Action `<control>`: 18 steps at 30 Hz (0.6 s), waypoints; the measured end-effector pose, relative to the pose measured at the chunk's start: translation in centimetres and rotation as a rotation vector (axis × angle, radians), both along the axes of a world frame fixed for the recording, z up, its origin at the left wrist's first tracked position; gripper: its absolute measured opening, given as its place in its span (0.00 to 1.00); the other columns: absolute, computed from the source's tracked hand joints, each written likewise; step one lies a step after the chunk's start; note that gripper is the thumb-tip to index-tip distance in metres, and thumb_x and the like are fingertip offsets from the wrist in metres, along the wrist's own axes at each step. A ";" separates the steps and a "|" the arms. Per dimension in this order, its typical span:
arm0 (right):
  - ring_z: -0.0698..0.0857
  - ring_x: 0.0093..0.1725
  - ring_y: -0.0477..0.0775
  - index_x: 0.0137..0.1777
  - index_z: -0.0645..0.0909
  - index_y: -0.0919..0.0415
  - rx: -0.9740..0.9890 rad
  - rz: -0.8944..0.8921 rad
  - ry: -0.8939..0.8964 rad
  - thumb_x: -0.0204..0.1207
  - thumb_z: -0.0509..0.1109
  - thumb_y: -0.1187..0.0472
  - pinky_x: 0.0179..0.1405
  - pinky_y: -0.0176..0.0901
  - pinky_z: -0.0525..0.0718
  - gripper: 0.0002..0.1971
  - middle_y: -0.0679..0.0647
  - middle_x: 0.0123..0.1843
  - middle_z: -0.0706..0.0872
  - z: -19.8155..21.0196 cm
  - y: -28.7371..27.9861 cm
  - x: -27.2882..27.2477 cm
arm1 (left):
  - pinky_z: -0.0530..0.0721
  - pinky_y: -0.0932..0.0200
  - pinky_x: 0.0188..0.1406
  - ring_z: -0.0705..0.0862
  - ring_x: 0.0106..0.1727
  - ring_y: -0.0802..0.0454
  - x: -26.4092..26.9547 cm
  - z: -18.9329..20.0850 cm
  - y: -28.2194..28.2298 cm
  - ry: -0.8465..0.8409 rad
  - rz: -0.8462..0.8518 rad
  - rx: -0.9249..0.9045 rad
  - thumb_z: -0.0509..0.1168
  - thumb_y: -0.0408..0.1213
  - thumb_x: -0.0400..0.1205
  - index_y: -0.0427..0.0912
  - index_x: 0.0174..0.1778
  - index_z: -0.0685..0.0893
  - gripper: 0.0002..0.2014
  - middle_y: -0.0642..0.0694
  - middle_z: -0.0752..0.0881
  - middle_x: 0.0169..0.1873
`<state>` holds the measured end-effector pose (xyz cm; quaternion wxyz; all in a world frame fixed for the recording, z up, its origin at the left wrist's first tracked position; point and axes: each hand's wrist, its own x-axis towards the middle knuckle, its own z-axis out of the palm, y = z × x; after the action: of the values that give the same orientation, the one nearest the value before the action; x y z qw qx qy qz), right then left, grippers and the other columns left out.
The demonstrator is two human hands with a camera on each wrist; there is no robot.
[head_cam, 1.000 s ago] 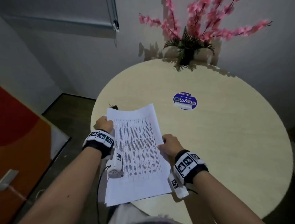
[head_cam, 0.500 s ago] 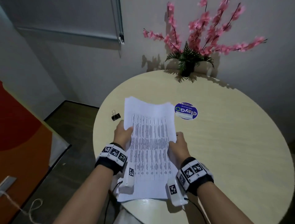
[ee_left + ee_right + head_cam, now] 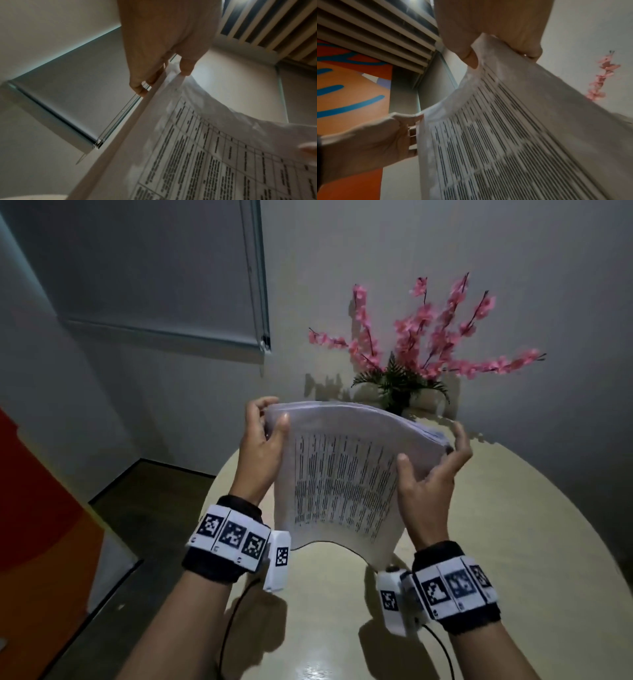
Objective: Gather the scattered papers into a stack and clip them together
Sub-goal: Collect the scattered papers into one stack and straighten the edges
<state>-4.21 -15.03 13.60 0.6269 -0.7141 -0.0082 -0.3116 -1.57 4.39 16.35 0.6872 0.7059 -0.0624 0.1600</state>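
The stack of papers [image 3: 346,474] is held upright above the round desk [image 3: 513,559], its printed face toward the person and its lower edge hanging just over the desk top; whether that edge touches the surface cannot be told. The sheets bow outward and the top right corner shows several edges slightly fanned, so the stack is judged gathered but not yet squared. To the left of the stack, the left hand [image 3: 258,455] grips the upper left edge, thumb on the printed face and fingers [image 3: 139,89] curled behind the sheets. To the right of the stack, the right hand [image 3: 430,474] holds the upper right corner, thumb on the face and fingers [image 3: 460,440] wrapped round the edge, with one finger raised clear. Behind the stack, at the far rim of the desk, stands a pot of pink artificial flowers [image 3: 428,350]; a roller blind [image 3: 154,275] hangs on the wall up and to the left of the stack. No clip appears in any current view. The step in hand is judged to be alignment of the sheets. The next move probably calls for tapping the lower edge on the desk until the edges sit flush, then keeping one hand clamped on the stack while the other locates the clip and fits it over one edge.
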 end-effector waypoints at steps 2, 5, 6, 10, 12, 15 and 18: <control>0.80 0.59 0.51 0.71 0.56 0.41 -0.124 -0.075 -0.085 0.72 0.64 0.68 0.61 0.31 0.79 0.33 0.61 0.65 0.76 1.0 -0.3 0.5 | 0.88 0.59 0.46 0.82 0.48 0.59 -0.1 0.1 0.0 -0.070 0.001 0.103 0.54 0.36 0.85 0.63 0.63 0.62 0.16 0.53 0.77 0.50; 0.72 0.48 0.30 0.69 0.74 0.53 -0.408 -0.135 -0.137 0.72 0.64 0.69 0.51 0.12 0.69 0.25 0.59 0.56 0.78 1.8 -0.9 1.8 | 0.87 0.64 0.49 0.78 0.49 0.69 0.0 0.0 0.1 -0.188 0.052 0.372 0.54 0.33 0.85 0.68 0.66 0.66 0.22 0.52 0.77 0.52; 0.69 0.46 0.30 0.65 0.80 0.58 -0.454 -0.140 -0.132 0.72 0.64 0.69 0.51 0.11 0.66 0.21 0.61 0.55 0.79 1.9 -1.1 2.1 | 0.85 0.62 0.53 0.76 0.51 0.70 0.1 -0.1 0.2 -0.199 0.079 0.447 0.55 0.33 0.85 0.63 0.68 0.71 0.21 0.51 0.76 0.54; 0.70 0.50 0.33 0.67 0.79 0.60 -0.354 -0.164 -0.063 0.73 0.63 0.67 0.52 0.11 0.67 0.21 0.55 0.56 0.77 1.6 -2.2 2.1 | 0.78 0.59 0.57 0.75 0.54 0.60 0.2 -1.0 1.0 -0.163 0.193 0.482 0.60 0.38 0.82 0.53 0.74 0.70 0.22 0.53 0.74 0.55; 0.77 0.48 0.33 0.70 0.70 0.58 -0.099 -0.085 0.000 0.75 0.60 0.71 0.49 0.18 0.75 0.23 0.46 0.56 0.78 0.9 -2.4 1.8 | 0.81 0.57 0.58 0.79 0.55 0.61 -0.2 -1.8 0.7 -0.008 0.097 0.228 0.59 0.40 0.83 0.57 0.76 0.63 0.25 0.56 0.75 0.58; 0.84 0.49 0.45 0.59 0.67 0.56 0.113 0.062 0.219 0.76 0.54 0.77 0.41 0.36 0.83 0.19 0.45 0.47 0.80 -0.7 -1.2 1.8 | 0.83 0.39 0.61 0.85 0.49 0.57 -0.2 -3.1 -1.2 0.196 -0.006 0.013 0.54 0.40 0.85 0.51 0.61 0.73 0.10 0.52 0.84 0.50; 0.83 0.51 0.50 0.57 0.71 0.55 0.060 0.031 0.251 0.71 0.52 0.79 0.50 0.45 0.83 0.22 0.51 0.48 0.82 -1.1 -0.7 2.2 | 0.81 0.34 0.62 0.86 0.55 0.41 0.4 -2.6 -2.4 0.236 0.109 -0.038 0.52 0.34 0.85 0.46 0.52 0.78 0.09 0.42 0.86 0.50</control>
<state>-1.98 -15.72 12.46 0.6490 -0.7280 0.0687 -0.2099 -1.13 1.95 13.75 0.6931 0.7092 0.0604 0.1142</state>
